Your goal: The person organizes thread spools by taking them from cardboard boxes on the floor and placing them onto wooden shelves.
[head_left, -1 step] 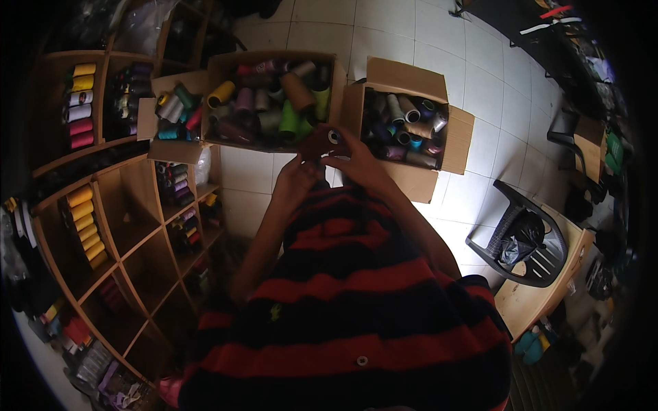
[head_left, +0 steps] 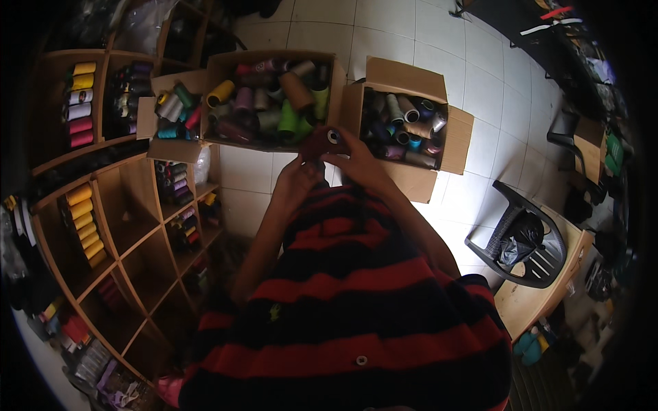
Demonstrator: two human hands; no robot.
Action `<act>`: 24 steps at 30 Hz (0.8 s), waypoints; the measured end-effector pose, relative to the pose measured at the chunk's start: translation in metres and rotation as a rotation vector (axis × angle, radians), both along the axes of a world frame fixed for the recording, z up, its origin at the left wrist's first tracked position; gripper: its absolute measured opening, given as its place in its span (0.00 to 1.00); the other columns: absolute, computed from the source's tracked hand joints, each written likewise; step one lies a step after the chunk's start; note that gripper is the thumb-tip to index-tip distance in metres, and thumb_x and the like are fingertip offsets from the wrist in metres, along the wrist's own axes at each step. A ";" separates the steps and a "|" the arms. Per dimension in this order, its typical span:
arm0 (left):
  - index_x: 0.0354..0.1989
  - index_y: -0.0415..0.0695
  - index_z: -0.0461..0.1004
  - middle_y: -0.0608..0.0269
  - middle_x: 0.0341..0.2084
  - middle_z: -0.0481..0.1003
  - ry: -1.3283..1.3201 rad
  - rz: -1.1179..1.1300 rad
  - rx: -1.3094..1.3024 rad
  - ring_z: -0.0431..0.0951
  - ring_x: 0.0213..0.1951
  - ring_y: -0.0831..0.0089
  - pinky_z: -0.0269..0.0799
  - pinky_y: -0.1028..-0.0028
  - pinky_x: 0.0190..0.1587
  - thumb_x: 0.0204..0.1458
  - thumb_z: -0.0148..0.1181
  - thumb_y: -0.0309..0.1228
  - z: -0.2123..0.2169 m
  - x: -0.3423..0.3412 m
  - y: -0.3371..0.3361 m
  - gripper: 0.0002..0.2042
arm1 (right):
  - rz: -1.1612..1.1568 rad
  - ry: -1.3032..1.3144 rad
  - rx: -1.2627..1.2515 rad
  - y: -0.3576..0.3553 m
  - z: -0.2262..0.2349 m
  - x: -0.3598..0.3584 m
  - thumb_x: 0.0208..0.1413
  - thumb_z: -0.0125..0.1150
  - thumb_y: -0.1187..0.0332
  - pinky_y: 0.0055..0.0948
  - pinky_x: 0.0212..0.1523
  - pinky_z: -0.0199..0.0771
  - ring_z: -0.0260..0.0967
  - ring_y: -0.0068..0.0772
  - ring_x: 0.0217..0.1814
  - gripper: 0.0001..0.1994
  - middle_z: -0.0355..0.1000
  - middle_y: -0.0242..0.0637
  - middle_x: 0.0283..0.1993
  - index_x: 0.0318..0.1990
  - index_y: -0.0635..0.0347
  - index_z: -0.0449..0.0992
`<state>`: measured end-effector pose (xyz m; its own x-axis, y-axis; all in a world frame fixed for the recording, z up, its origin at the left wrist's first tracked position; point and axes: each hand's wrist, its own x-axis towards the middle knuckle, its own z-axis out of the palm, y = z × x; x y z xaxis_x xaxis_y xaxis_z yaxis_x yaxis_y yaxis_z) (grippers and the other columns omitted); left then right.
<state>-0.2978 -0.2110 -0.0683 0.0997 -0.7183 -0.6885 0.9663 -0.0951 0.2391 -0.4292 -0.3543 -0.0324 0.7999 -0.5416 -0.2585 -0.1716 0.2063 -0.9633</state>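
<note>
A dark maroon cone of thread (head_left: 317, 142) is held up in front of my chest, its pale round core end turned up and to the right. My right hand (head_left: 356, 159) grips it from the right, fingers wrapped along its upper end and thumb below. Close against its lower left side is my left hand (head_left: 293, 181), fingers bent and drawn together; what they pinch, if anything, is too dark and small to make out. Just beyond the hands stands a large cardboard box (head_left: 274, 56) full of thread cones in green, brown, purple and yellow.
To the right is another open cardboard box (head_left: 408, 74) of cones; a smaller box (head_left: 146, 118) sits left. Wooden cubby shelves (head_left: 113, 257) with thread rows line the left side. A dark plastic chair (head_left: 495, 243) holding a black bag stands right, on white floor tiles (head_left: 473, 147).
</note>
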 end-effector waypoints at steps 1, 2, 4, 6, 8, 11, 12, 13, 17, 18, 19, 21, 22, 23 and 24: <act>0.48 0.39 0.66 0.65 0.23 0.71 0.006 -0.056 0.017 0.74 0.31 0.70 0.71 0.69 0.40 0.63 0.45 0.40 -0.001 -0.001 0.002 0.16 | 0.001 0.014 0.013 0.000 -0.009 -0.003 0.51 0.65 0.69 0.30 0.50 0.71 0.71 0.32 0.50 0.29 0.70 0.41 0.53 0.61 0.60 0.62; 0.48 0.40 0.66 0.65 0.23 0.71 0.013 -0.115 0.033 0.74 0.31 0.71 0.71 0.70 0.38 0.62 0.45 0.40 -0.003 0.001 0.006 0.16 | 0.000 0.029 0.025 -0.001 -0.016 -0.006 0.52 0.64 0.68 0.29 0.50 0.70 0.70 0.30 0.51 0.28 0.70 0.40 0.52 0.61 0.61 0.62; 0.48 0.41 0.66 0.65 0.23 0.71 -0.082 -0.240 0.069 0.74 0.31 0.73 0.70 0.72 0.36 0.61 0.47 0.40 -0.007 0.003 0.012 0.16 | -0.030 0.072 0.067 -0.002 -0.019 -0.010 0.53 0.63 0.68 0.27 0.49 0.69 0.70 0.27 0.50 0.27 0.71 0.39 0.51 0.60 0.63 0.63; 0.48 0.42 0.67 0.65 0.24 0.72 -0.286 -0.374 0.109 0.74 0.31 0.74 0.69 0.74 0.34 0.60 0.49 0.39 -0.010 0.005 0.017 0.15 | -0.090 0.127 0.127 -0.001 -0.013 -0.011 0.55 0.62 0.67 0.27 0.48 0.69 0.70 0.26 0.48 0.26 0.72 0.38 0.49 0.59 0.65 0.63; 0.49 0.41 0.67 0.63 0.28 0.73 -0.453 -0.361 0.205 0.73 0.27 0.75 0.70 0.75 0.30 0.59 0.52 0.38 -0.001 0.001 0.013 0.16 | -0.120 0.137 0.150 0.000 -0.019 -0.011 0.55 0.61 0.66 0.27 0.47 0.69 0.69 0.26 0.47 0.26 0.72 0.39 0.49 0.59 0.66 0.63; 0.52 0.41 0.67 0.61 0.30 0.74 -0.671 -0.403 0.186 0.73 0.26 0.76 0.71 0.76 0.30 0.56 0.56 0.37 0.014 0.003 0.004 0.18 | -0.125 0.146 0.178 0.001 -0.033 -0.010 0.55 0.62 0.65 0.28 0.48 0.71 0.70 0.28 0.48 0.27 0.72 0.42 0.49 0.60 0.65 0.63; 0.53 0.41 0.67 0.60 0.30 0.74 -0.738 -0.424 0.152 0.74 0.27 0.77 0.71 0.76 0.31 0.56 0.57 0.36 0.018 0.004 0.002 0.19 | -0.118 0.149 0.186 0.002 -0.037 -0.009 0.55 0.62 0.65 0.28 0.48 0.71 0.71 0.30 0.49 0.27 0.72 0.44 0.49 0.61 0.64 0.63; 0.54 0.41 0.66 0.60 0.35 0.74 -0.800 -0.474 0.134 0.75 0.31 0.75 0.72 0.76 0.34 0.55 0.57 0.35 0.020 0.007 -0.001 0.19 | -0.107 0.152 0.168 0.003 -0.039 -0.006 0.54 0.62 0.65 0.28 0.48 0.71 0.71 0.29 0.49 0.28 0.72 0.43 0.49 0.61 0.64 0.63; 0.56 0.40 0.66 0.57 0.44 0.74 -0.966 -0.513 0.037 0.77 0.40 0.71 0.72 0.73 0.42 0.53 0.61 0.30 0.030 0.018 -0.002 0.22 | -0.073 0.072 0.122 0.016 -0.032 0.005 0.54 0.63 0.66 0.28 0.48 0.71 0.70 0.28 0.48 0.28 0.72 0.41 0.48 0.61 0.63 0.63; 0.56 0.40 0.65 0.57 0.44 0.74 -0.987 -0.483 0.006 0.77 0.41 0.71 0.72 0.73 0.43 0.52 0.62 0.29 0.032 0.021 -0.001 0.23 | -0.066 0.029 0.117 0.018 -0.029 0.009 0.53 0.63 0.66 0.28 0.48 0.71 0.70 0.28 0.47 0.28 0.72 0.40 0.47 0.61 0.63 0.63; 0.56 0.40 0.66 0.57 0.44 0.75 -1.035 -0.488 0.016 0.78 0.40 0.71 0.72 0.73 0.43 0.51 0.62 0.28 0.036 0.024 0.001 0.23 | -0.041 0.024 0.088 0.019 -0.025 0.013 0.53 0.63 0.67 0.28 0.47 0.71 0.71 0.28 0.47 0.28 0.72 0.40 0.47 0.61 0.63 0.63; 0.56 0.39 0.66 0.56 0.42 0.76 -1.131 -0.494 0.039 0.78 0.40 0.71 0.72 0.73 0.43 0.50 0.63 0.27 0.041 0.025 0.006 0.23 | 0.014 0.013 0.029 0.017 -0.014 0.017 0.53 0.63 0.68 0.27 0.47 0.71 0.71 0.28 0.46 0.28 0.73 0.40 0.47 0.62 0.62 0.63; 0.56 0.38 0.66 0.56 0.40 0.76 -1.165 -0.459 0.066 0.79 0.37 0.71 0.72 0.73 0.43 0.51 0.63 0.27 0.043 0.021 0.009 0.23 | 0.014 0.023 0.027 0.017 -0.008 0.019 0.53 0.63 0.68 0.27 0.46 0.70 0.71 0.27 0.46 0.28 0.73 0.39 0.46 0.61 0.61 0.64; 0.56 0.38 0.66 0.56 0.41 0.76 -1.178 -0.463 0.079 0.78 0.38 0.72 0.72 0.74 0.44 0.52 0.62 0.28 0.046 0.017 0.013 0.22 | 0.015 0.034 0.025 0.018 -0.003 0.020 0.53 0.63 0.69 0.27 0.46 0.70 0.71 0.27 0.45 0.27 0.73 0.39 0.45 0.61 0.61 0.64; 0.55 0.38 0.66 0.57 0.41 0.76 -1.190 -0.465 0.094 0.78 0.39 0.73 0.71 0.75 0.44 0.53 0.60 0.28 0.050 0.013 0.018 0.21 | 0.018 0.044 0.023 0.018 0.002 0.019 0.53 0.63 0.69 0.26 0.46 0.70 0.70 0.26 0.45 0.27 0.73 0.39 0.44 0.61 0.60 0.64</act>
